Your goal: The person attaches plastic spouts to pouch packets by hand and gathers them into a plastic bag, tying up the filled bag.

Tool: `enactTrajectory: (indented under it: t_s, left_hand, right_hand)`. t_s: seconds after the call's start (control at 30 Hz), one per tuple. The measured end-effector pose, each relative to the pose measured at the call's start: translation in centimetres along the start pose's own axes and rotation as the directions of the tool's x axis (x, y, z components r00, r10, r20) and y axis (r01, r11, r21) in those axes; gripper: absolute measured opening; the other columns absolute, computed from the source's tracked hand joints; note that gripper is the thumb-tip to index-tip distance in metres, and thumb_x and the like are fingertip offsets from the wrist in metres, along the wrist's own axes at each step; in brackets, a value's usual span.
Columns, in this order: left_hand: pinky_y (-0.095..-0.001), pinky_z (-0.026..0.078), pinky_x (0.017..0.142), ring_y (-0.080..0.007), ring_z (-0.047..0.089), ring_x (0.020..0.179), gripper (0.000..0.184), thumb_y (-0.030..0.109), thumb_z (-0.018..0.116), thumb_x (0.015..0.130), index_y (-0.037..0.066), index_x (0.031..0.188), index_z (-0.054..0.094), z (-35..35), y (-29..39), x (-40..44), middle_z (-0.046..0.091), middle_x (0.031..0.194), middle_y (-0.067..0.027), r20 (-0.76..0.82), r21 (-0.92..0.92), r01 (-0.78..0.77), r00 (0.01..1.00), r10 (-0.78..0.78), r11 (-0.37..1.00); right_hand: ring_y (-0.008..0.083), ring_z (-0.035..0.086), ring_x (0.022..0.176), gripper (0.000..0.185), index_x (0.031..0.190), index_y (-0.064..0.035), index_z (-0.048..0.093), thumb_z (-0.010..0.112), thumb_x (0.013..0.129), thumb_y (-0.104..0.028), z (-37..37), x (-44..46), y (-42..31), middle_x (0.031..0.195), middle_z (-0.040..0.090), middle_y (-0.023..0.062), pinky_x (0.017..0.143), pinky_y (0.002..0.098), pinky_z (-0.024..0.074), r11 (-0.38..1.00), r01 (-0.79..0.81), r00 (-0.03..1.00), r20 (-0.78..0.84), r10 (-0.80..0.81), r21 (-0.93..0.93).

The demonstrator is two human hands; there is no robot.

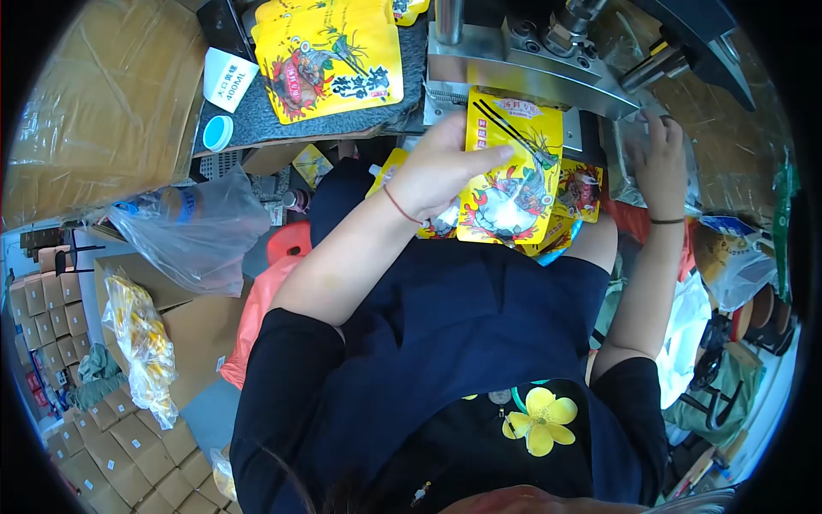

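Observation:
My left hand (438,171) is closed on a yellow printed pouch (511,184), thumb across its front and fingers behind. The pouch shows chopsticks, noodles and a white bowl-like patch, and its top edge lies just below the metal bar of a press (531,73). Over at the right, my right hand (661,163) reaches beside a clear plastic tray (622,158). Its fingers are bent and look apart, with the tips partly hidden and nothing visible in them. More yellow pouches (582,187) lie on my lap behind the held one.
A stack of yellow pouches (330,64) rests on the grey-covered table (248,128) beside a white label card (229,79) and a blue-lined cap (218,133). Cardboard boxes (103,103) flank me. A clear plastic bag (201,227) hangs at the left.

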State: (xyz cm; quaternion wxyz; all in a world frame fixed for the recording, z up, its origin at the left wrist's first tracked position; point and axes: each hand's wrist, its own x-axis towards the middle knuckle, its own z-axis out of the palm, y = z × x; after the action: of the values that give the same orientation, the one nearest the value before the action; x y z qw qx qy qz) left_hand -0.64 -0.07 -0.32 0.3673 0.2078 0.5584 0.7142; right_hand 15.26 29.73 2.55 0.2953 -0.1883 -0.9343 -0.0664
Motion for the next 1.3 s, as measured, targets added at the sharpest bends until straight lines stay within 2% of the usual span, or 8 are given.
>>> enactTrajectory:
  t_s: [0.07,0.13,0.17,0.3,0.47,0.77,1.03,1.3]
  left_hand:
    - [-0.0356,0.054,0.089,-0.0193,0.064,0.101,0.042,0.018,0.072,0.094,-0.004,0.121,0.047,-2.3,1.3,0.0,0.062,0.112,-0.0135,-0.169,0.469,-0.148,0.952,0.254,0.871]
    - [-0.0443,0.045,0.102,-0.0323,0.055,0.123,0.062,0.026,0.075,0.090,-0.003,0.136,0.045,-6.2,3.3,0.4,0.053,0.132,-0.0259,-0.062,0.970,-0.133,0.670,0.740,0.202]
    - [-0.0471,0.041,0.107,-0.0363,0.049,0.131,0.068,0.028,0.075,0.089,-0.002,0.142,0.043,-7.8,4.1,0.2,0.048,0.140,-0.0291,0.137,0.976,0.056,0.599,0.789,-0.212]
    - [-0.0448,0.043,0.104,-0.0365,0.054,0.127,0.054,0.013,0.068,0.088,0.006,0.139,0.054,-10.2,1.4,-3.0,0.056,0.136,-0.0218,0.349,0.893,-0.143,0.818,0.458,-0.427]
    - [-0.0273,0.053,0.077,-0.0124,0.068,0.086,0.021,0.005,0.067,0.093,0.000,0.113,0.069,-8.8,2.7,-5.9,0.072,0.093,-0.0067,-0.163,0.717,-0.113,0.932,0.323,0.688]
    - [-0.0230,0.050,0.068,-0.0061,0.063,0.074,0.017,0.010,0.074,0.090,-0.004,0.099,0.072,-0.6,0.8,-5.5,0.071,0.082,-0.0039,0.110,0.605,-0.199,0.980,0.167,0.771]
    - [-0.0281,0.053,0.083,-0.0108,0.069,0.088,0.034,0.031,0.063,0.101,-0.001,0.111,0.070,2.9,-1.0,-6.3,0.075,0.100,-0.0060,0.273,0.137,0.171,0.940,-0.203,0.976]
    - [-0.0325,0.055,0.094,-0.0163,0.070,0.101,0.030,0.001,0.070,0.090,-0.003,0.120,0.066,2.0,-2.6,-4.2,0.072,0.115,-0.0113,0.270,-0.171,0.290,0.933,-0.238,0.942]
  right_hand:
    - [0.0409,0.063,0.099,0.024,0.115,-0.0080,0.064,0.063,0.091,-0.011,0.9,-0.1,2.4,0.105,0.063,0.0207,0.084,0.0463,0.0508,0.998,-0.007,0.972,0.237,-0.009,0.068]
    - [0.0407,0.063,0.101,0.028,0.120,-0.0081,0.061,0.062,0.093,-0.012,1.5,-0.2,4.6,0.105,0.064,0.0210,0.086,0.0458,0.0506,0.992,-0.003,0.918,0.393,-0.046,0.123]
    - [0.0405,0.063,0.102,0.030,0.123,-0.0082,0.059,0.061,0.094,-0.012,1.8,-0.1,5.3,0.105,0.064,0.0210,0.087,0.0456,0.0505,0.989,0.014,0.899,0.432,-0.077,0.148]
    - [0.0405,0.063,0.104,0.038,0.132,-0.0054,0.051,0.059,0.095,-0.010,0.9,-0.8,3.8,0.112,0.063,0.0222,0.091,0.0447,0.0499,0.963,-0.121,0.978,0.197,0.074,0.241]
    - [0.0211,0.069,0.089,0.034,0.125,0.0005,0.050,0.064,0.093,0.002,-4.6,-2.0,-1.2,0.115,0.063,0.0155,0.075,0.0289,0.0538,0.791,-0.218,0.969,0.222,0.106,0.572]
    - [0.0161,0.065,0.089,0.021,0.105,0.0003,0.071,0.075,0.085,-0.006,-7.4,-1.0,-10.9,0.101,0.071,0.0110,0.079,0.0276,0.0510,0.243,-0.302,0.938,0.333,-0.097,0.922]
    - [0.0300,0.066,0.083,0.021,0.102,0.0018,0.069,0.060,0.100,-0.016,-6.6,0.2,-10.2,0.090,0.069,0.0156,0.076,0.0357,0.0518,0.593,-0.083,0.897,0.319,-0.305,0.801]
    - [0.0308,0.065,0.083,0.019,0.106,0.0004,0.069,0.061,0.097,-0.014,-8.1,-0.3,-7.7,0.092,0.068,0.0142,0.078,0.0374,0.0513,0.794,0.009,0.986,0.128,-0.108,0.608]
